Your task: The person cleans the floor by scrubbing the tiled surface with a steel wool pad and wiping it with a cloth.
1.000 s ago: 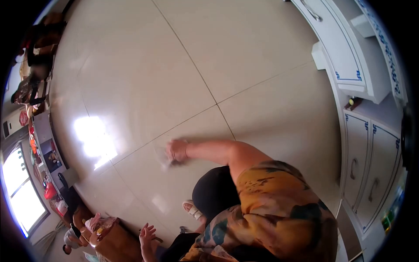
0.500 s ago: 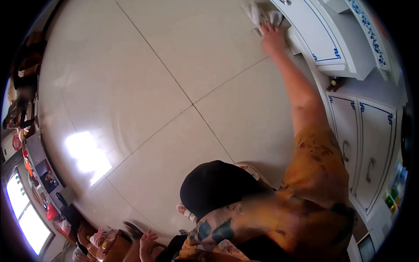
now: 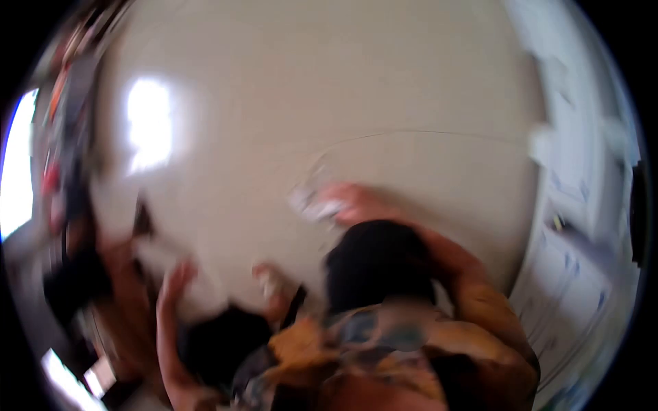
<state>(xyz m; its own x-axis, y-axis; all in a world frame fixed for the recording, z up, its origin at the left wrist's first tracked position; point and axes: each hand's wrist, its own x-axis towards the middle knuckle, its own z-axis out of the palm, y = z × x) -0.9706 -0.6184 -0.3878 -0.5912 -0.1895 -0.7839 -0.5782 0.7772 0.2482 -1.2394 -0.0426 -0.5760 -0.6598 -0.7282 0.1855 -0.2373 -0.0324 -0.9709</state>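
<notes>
Near the middle of the blurred head view, my right hand (image 3: 349, 203) presses on a whitish cloth (image 3: 314, 203) against the beige tiled floor (image 3: 274, 82). The cloth sticks out to the left of the fingers. My left hand (image 3: 180, 275) is raised at the lower left, away from the cloth, and touches nothing that I can see; motion smears its fingers. Between the two hands are my black-clad knee (image 3: 377, 264) and a foot in a light sandal (image 3: 269, 281).
White cabinets (image 3: 558, 288) with blue trim line the right side. At the lower left is another person's bare leg (image 3: 123, 294) below dark shorts. Blurred shelves with mixed items stand along the left, beside a bright window (image 3: 19, 164).
My right hand has come back from the cabinet foot at the upper right to near my knee, with the cloth. The view has turned, and more of the other person shows at the left.
</notes>
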